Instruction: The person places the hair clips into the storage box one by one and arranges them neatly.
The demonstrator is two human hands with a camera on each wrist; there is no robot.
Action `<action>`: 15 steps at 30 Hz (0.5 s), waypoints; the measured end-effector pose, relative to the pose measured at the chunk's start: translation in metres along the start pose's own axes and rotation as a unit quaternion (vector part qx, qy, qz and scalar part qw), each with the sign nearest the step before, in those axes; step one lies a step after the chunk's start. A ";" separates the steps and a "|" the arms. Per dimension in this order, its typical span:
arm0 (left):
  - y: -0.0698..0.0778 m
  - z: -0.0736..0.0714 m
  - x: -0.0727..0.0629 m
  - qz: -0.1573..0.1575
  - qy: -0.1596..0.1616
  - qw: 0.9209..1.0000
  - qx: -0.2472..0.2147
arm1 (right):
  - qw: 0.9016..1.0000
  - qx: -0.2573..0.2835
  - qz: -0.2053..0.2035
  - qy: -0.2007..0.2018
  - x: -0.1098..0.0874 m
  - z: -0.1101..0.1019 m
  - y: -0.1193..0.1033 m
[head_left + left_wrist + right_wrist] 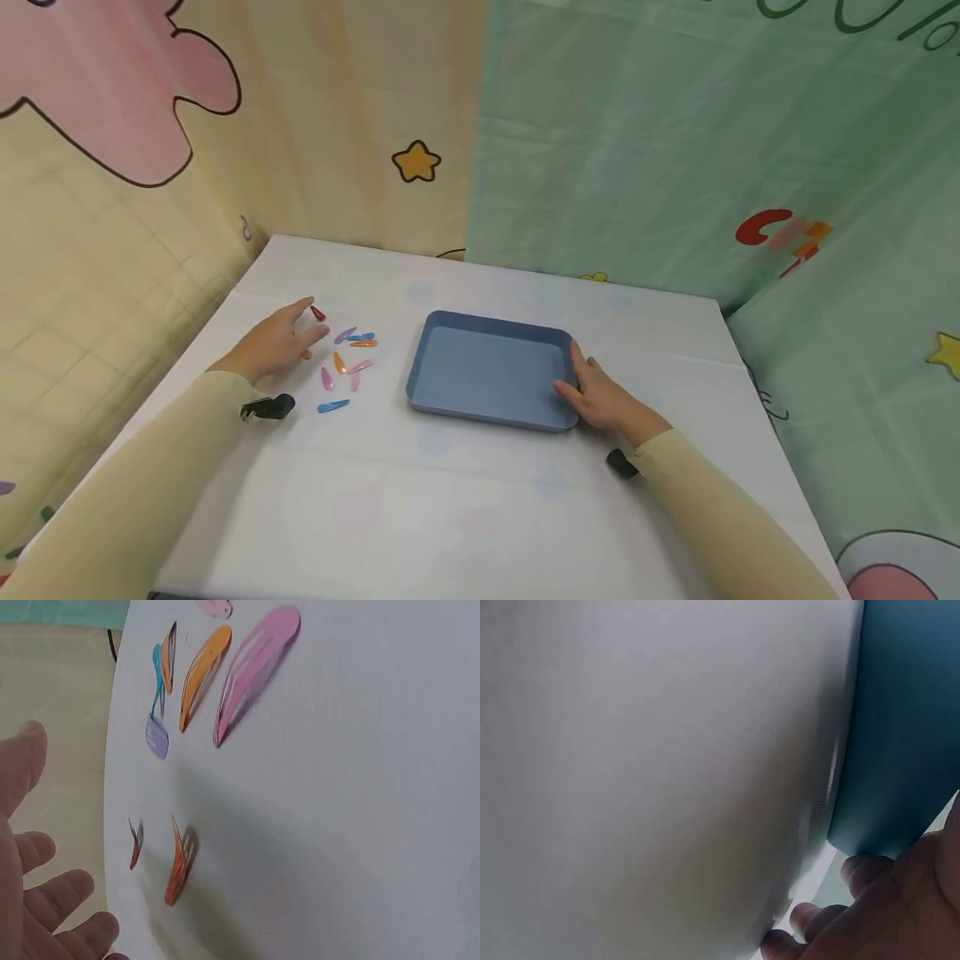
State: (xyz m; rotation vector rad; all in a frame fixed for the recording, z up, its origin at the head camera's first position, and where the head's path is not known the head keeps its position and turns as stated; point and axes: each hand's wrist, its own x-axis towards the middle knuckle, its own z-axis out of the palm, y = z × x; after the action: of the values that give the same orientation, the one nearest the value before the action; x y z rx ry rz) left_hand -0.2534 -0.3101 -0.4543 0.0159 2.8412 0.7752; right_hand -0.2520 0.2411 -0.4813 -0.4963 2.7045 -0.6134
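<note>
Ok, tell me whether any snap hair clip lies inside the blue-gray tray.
No: the visible snap hair clips lie on the white tabletop, to the left of the blue-gray tray.

Left arm (157,467) and right arm (727,508), both sleeved, reach inward from the head view's lower corners.
The left hand (276,340), left of centre, stretches its index finger with the thumb apart; the right hand (602,398), right of centre, angles up-left, thumb spread from its fingers.
</note>
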 end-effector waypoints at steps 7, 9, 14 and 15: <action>-0.021 -0.006 0.004 -0.033 0.016 0.998 -0.045 | 1.000 0.005 0.001 -0.003 -0.001 0.001 0.000; -0.024 -0.008 0.004 -0.035 0.020 0.998 -0.052 | 1.000 0.005 -0.001 -0.004 -0.001 0.001 -0.001; -0.030 -0.011 0.003 -0.042 0.031 0.997 -0.053 | 1.000 0.007 -0.003 -0.008 -0.002 0.001 -0.003; -0.031 -0.011 0.001 -0.048 0.033 0.997 -0.052 | 1.000 0.007 -0.005 -0.007 -0.002 0.001 -0.003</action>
State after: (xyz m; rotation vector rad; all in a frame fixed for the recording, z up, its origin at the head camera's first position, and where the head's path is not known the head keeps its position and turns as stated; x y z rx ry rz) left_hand -0.2554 -0.3425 -0.4611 -0.1618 2.8338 0.9182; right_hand -0.2491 0.2389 -0.4797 -0.5082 2.6836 -0.6279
